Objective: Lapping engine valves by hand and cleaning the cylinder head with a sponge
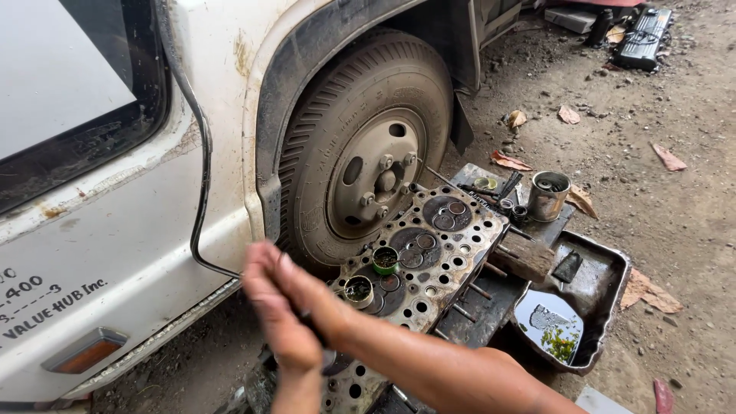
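Observation:
My left hand [274,318] and my right hand [316,295] are pressed palm to palm, blurred by motion, over the near end of a greasy metal cylinder head [441,264] lying on the ground. A thin dark stick [313,328] shows between the palms, its lower end hidden. On the head, just beyond my hands, stand a small green tin [385,261] and a second round tin [358,291], both uncovered. Valve seats and bolt holes cover the head's top face.
A white truck body [115,230] and its front wheel [368,153] stand close on the left. Right of the head are a wooden block [525,257], a metal can [549,195] and a dented pan [609,264] holding oily liquid. Dry leaves lie on the dirt.

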